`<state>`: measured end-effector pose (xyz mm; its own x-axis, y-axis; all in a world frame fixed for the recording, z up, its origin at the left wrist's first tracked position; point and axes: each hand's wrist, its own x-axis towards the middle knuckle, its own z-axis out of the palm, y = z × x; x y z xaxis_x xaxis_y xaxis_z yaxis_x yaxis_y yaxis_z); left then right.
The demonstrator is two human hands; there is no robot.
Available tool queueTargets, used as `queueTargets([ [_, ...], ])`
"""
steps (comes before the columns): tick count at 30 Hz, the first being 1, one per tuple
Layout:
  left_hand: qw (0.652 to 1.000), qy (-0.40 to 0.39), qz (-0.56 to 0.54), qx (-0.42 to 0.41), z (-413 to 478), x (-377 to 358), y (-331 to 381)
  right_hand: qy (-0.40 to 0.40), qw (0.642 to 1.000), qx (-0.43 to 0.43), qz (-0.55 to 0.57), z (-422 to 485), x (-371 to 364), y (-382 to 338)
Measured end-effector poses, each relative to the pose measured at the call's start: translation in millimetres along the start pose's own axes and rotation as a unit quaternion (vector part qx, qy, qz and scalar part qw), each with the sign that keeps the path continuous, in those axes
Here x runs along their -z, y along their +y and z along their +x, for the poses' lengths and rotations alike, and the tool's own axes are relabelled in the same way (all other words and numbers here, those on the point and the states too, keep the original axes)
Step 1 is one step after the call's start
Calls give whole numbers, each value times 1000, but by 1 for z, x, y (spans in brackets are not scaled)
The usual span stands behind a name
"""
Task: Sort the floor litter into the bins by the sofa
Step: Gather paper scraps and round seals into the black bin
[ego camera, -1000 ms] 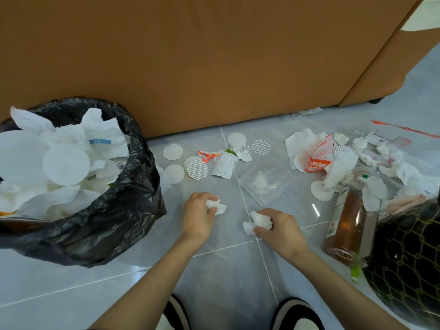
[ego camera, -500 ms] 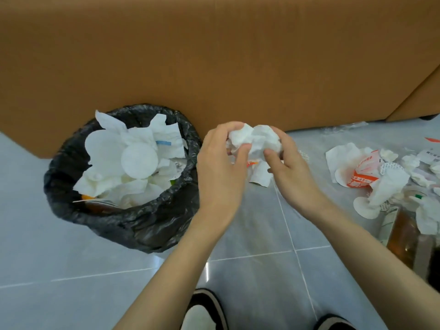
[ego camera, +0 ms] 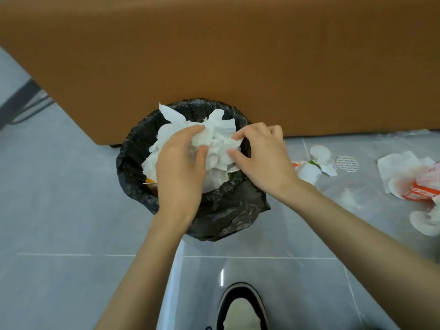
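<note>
Left hand (ego camera: 181,167) and right hand (ego camera: 262,160) are both over the bin (ego camera: 133,163), each pinching the crumpled tissue wad (ego camera: 217,139) between thumb and curled fingers, one from each side. Wad is at the bin mouth, on or just above the white paper heap (ego camera: 152,160) filling it; can't tell if they touch. Bin has a black liner (ego camera: 228,208) and stands against the brown sofa (ego camera: 238,67). On the grey tile floor (ego camera: 59,210) to the right: white disc (ego camera: 320,152), patterned disc (ego camera: 347,163), red-and-white wrapper (ego camera: 423,190). Shoe (ego camera: 240,308) at bottom edge.
</note>
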<state>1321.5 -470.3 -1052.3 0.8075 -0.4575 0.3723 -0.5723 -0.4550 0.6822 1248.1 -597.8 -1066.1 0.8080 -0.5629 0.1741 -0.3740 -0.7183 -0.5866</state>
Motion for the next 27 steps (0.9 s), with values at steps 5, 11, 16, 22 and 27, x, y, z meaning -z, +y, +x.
queueTargets([
  [5,994,-88,59,15,3,-8,-15,26,995,9,-99,2,-3,-8],
  [11,963,-220,152,21,15,-20,-28,15,999,-32,-30,1,0,2],
  [16,944,-226,240,-15,15,-23,-14,50,981,-84,166,-7,6,18],
  [22,972,-120,196,-46,9,-23,14,67,957,-156,234,-16,19,49],
  [27,965,-119,209,-108,12,-38,41,87,947,-214,223,-24,30,91],
])
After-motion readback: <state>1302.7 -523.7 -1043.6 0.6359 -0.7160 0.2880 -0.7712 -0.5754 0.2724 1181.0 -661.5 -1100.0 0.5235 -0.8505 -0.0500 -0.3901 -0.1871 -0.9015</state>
